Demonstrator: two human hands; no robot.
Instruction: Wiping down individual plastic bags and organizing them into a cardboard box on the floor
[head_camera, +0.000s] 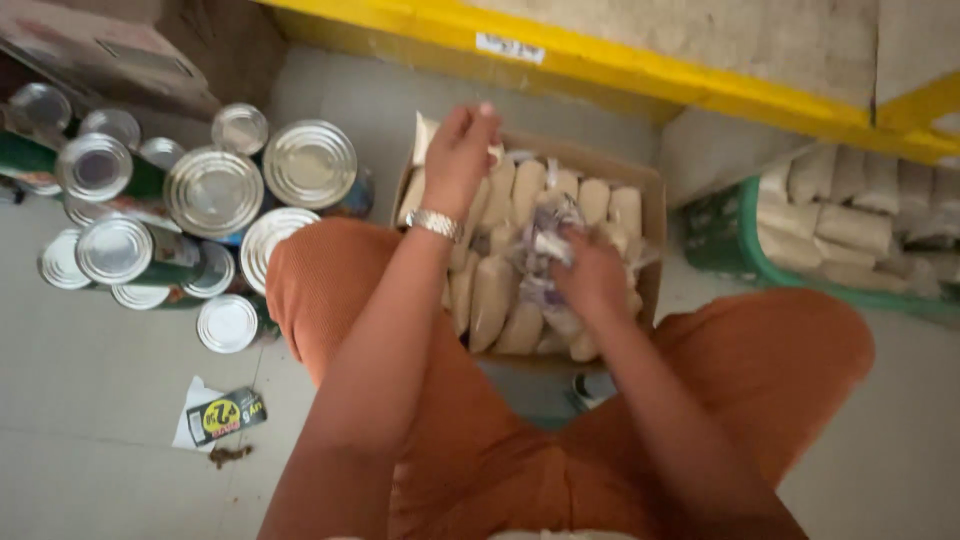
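The person squats over an open cardboard box (652, 215) on the pale tiled floor (90, 400), knees in orange trousers (800, 370) to either side. The box is packed with small clear pouches of pale grain (490, 295), standing close in rows. The left hand (462, 150), a metal watch (436, 224) at its wrist, reaches to the far left corner of the box, its fingers bunched together on the top of a pouch there, though blur hides whether it truly pinches it. The right hand (592, 275) is closed around a crumpled clear plastic wrapper (545, 240) over the middle of the box. To the left stands a cluster of tin cans (212, 190), lids up, some stacked. A green crate (745, 245) with more pouches sits at right under a yellow shelf beam (600, 60). A scrap of printed label (226, 415) lies on the floor.
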